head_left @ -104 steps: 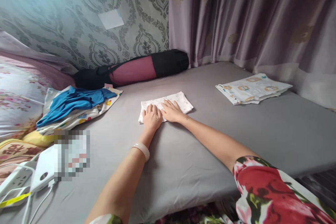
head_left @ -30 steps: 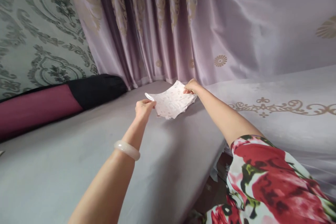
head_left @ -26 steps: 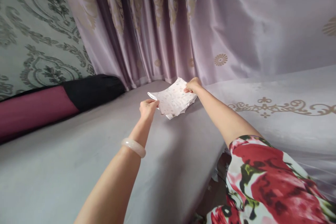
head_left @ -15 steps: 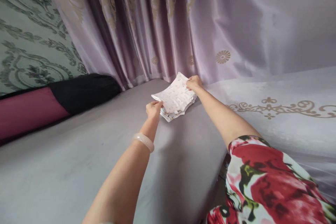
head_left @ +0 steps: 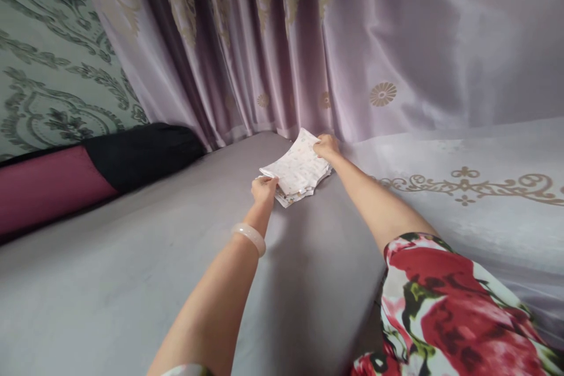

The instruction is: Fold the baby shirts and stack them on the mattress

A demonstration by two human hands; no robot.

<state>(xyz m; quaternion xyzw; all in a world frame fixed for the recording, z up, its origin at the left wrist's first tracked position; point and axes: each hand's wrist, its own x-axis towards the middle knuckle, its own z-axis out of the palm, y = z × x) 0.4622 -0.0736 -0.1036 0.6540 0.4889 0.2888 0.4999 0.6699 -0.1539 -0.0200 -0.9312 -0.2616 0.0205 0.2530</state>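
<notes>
A white cloth [head_left: 298, 163] with a small faint print, folded flat, lies over a stack of similar folded cloths [head_left: 288, 200] at the far end of the grey surface. My left hand [head_left: 264, 188] pinches its near left edge between thumb and fingers. At the right edge, my right hand [head_left: 326, 147] is closed on the same cloth. Its middle sags slightly between the two hands. Only the lower edges of the stack show beneath it. A pale bangle [head_left: 249, 238] sits on my left wrist.
The grey sheet [head_left: 132, 270] covers the broad surface under my arms. A black and maroon padded piece [head_left: 101, 173] lies along the left wall. Purple curtains [head_left: 282, 59] hang right behind the stack. Pale fabric with gold scrolls [head_left: 467, 185] is on the right.
Both hands have lowered the cloth slightly onto the stack. The left hand has shifted a little to the right, and both keep their hold.
</notes>
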